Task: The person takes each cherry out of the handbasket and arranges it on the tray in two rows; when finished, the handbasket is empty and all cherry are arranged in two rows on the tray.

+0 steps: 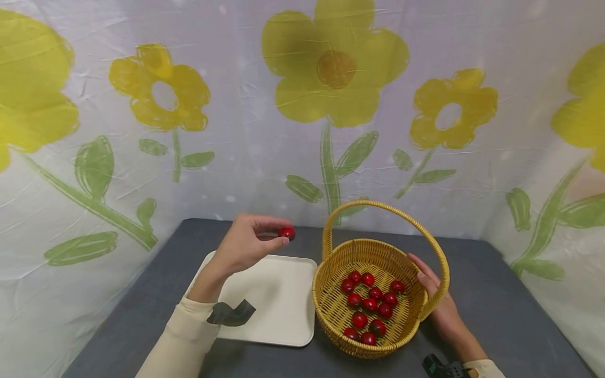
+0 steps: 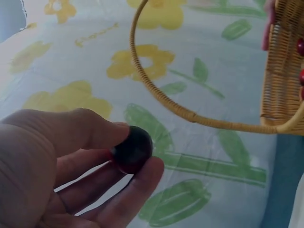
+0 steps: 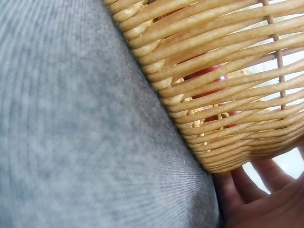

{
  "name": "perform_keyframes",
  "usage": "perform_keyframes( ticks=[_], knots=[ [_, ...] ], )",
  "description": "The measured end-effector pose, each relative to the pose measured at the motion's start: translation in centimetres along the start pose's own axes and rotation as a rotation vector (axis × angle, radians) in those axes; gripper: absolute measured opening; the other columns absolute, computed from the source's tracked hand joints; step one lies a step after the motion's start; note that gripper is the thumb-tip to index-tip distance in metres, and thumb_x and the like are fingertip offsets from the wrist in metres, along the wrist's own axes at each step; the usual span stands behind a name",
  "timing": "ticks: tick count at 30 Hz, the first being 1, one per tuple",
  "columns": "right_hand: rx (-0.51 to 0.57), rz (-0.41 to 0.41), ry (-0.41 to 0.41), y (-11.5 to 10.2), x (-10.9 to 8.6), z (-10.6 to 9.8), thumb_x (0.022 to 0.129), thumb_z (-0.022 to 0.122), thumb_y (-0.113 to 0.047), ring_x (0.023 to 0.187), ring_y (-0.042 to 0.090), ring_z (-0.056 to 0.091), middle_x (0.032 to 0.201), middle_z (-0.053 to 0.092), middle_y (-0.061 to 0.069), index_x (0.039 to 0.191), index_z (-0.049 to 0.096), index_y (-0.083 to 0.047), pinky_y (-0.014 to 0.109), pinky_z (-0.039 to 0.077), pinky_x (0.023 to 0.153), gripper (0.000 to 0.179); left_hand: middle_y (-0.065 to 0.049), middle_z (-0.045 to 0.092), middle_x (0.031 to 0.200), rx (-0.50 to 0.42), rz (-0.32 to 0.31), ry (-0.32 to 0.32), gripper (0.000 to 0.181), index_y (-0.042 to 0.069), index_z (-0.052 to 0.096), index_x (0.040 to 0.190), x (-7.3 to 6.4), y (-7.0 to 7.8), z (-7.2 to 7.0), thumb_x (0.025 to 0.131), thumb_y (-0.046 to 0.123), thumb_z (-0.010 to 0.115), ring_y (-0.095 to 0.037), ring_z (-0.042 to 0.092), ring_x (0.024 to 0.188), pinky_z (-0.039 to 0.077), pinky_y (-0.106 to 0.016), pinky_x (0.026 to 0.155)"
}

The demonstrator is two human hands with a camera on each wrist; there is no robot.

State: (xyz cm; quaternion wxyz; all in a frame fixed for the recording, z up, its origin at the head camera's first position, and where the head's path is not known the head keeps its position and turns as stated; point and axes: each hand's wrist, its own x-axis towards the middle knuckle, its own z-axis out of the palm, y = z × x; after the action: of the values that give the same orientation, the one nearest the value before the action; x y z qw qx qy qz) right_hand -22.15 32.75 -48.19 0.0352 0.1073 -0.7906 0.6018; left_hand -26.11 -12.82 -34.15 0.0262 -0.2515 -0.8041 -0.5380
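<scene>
My left hand (image 1: 246, 244) pinches a dark red cherry (image 1: 286, 233) between thumb and fingertips, raised above the far part of a white tray (image 1: 269, 299). In the left wrist view the same cherry (image 2: 133, 150) looks nearly black, with the thumb on one side and fingers beneath. A yellow wicker basket (image 1: 326, 320) with a tall arched handle stands right of the tray, several cherries (image 1: 370, 304) lying on its bottom. My right hand (image 1: 439, 304) rests against the basket's outer right side, near the handle's base; its fingers (image 3: 247, 183) touch the woven wall.
The basket and tray stand side by side on a dark grey table (image 1: 496, 315). Behind them hangs a pale cloth (image 1: 246, 131) printed with yellow flowers. The basket's handle (image 1: 383, 205) arches up to the right of my left hand.
</scene>
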Motion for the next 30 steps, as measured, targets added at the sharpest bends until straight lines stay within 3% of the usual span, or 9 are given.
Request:
perform_keyframes(
  ticks=[7,14,16,17,20,22,27,30],
  knots=[
    [-0.006,0.004,0.002,-0.1,0.0,0.1,0.122,0.029,-0.040,0.139,-0.009,0.054,0.176,0.034,0.021,0.175,0.028,-0.025,0.014,0.053,0.103,0.055,-0.003,0.083,0.107,0.146,-0.009,-0.051,0.024,0.012,0.086,0.115,0.8,-1.8,2.1,0.091,0.013,0.089,-0.019,0.083,0.095,0.068,-0.034,0.084],
    [-0.024,0.009,0.013,-0.2,0.0,0.1,0.122,0.030,-0.041,0.138,-0.011,0.052,0.176,0.033,0.020,0.175,0.029,-0.024,0.012,0.051,0.103,0.055,0.007,0.083,0.096,0.373,0.004,-0.192,0.020,0.014,0.087,0.108,1.5,-4.1,4.6,0.089,0.013,0.092,-0.005,0.076,0.088,0.063,-0.030,0.080],
    [-0.029,0.010,0.013,-0.2,0.0,0.2,0.122,0.030,-0.041,0.138,-0.012,0.051,0.176,0.033,0.020,0.175,0.029,-0.024,0.011,0.050,0.103,0.056,0.006,0.083,0.095,0.400,0.007,-0.230,0.021,0.011,0.087,0.107,1.6,-4.9,5.2,0.088,0.011,0.093,-0.005,0.074,0.086,0.063,-0.034,0.081],
    [-0.029,0.011,0.013,-0.2,0.0,0.2,0.122,0.030,-0.041,0.138,-0.012,0.051,0.176,0.033,0.020,0.175,0.029,-0.024,0.011,0.050,0.103,0.056,0.006,0.083,0.094,0.409,0.001,-0.247,0.021,0.011,0.087,0.107,1.6,-5.2,5.5,0.087,0.011,0.093,-0.005,0.075,0.086,0.061,-0.036,0.089],
    [-0.034,0.013,0.013,-0.2,0.0,0.2,0.122,0.030,-0.041,0.138,-0.013,0.050,0.177,0.032,0.020,0.175,0.028,-0.023,0.011,0.050,0.103,0.056,0.004,0.083,0.092,0.425,0.000,-0.282,0.019,0.010,0.087,0.104,1.6,-6.3,6.4,0.086,0.007,0.093,-0.008,0.076,0.086,0.050,-0.048,0.107],
    [-0.033,0.015,0.017,-0.2,-0.1,0.3,0.122,0.030,-0.041,0.138,-0.013,0.050,0.177,0.033,0.019,0.175,0.028,-0.023,0.010,0.049,0.103,0.056,0.003,0.084,0.092,0.439,0.015,-0.290,0.018,0.011,0.087,0.102,1.6,-6.8,6.9,0.086,0.005,0.091,-0.012,0.076,0.087,0.042,-0.055,0.110],
    [-0.031,0.014,0.024,-0.2,-0.1,0.2,0.122,0.030,-0.042,0.138,-0.013,0.050,0.177,0.033,0.019,0.175,0.029,-0.024,0.009,0.049,0.104,0.056,0.001,0.083,0.090,0.475,0.071,-0.295,0.017,0.014,0.088,0.096,1.6,-7.6,8.3,0.085,0.000,0.087,-0.018,0.075,0.086,0.041,-0.053,0.104],
    [-0.034,0.012,0.024,-0.2,0.0,0.2,0.122,0.031,-0.042,0.139,-0.013,0.050,0.176,0.034,0.018,0.175,0.029,-0.024,0.009,0.048,0.104,0.056,0.000,0.083,0.090,0.481,0.098,-0.303,0.019,0.014,0.088,0.095,1.6,-7.7,8.8,0.085,-0.003,0.085,-0.015,0.075,0.083,0.052,-0.040,0.095]
  ],
)
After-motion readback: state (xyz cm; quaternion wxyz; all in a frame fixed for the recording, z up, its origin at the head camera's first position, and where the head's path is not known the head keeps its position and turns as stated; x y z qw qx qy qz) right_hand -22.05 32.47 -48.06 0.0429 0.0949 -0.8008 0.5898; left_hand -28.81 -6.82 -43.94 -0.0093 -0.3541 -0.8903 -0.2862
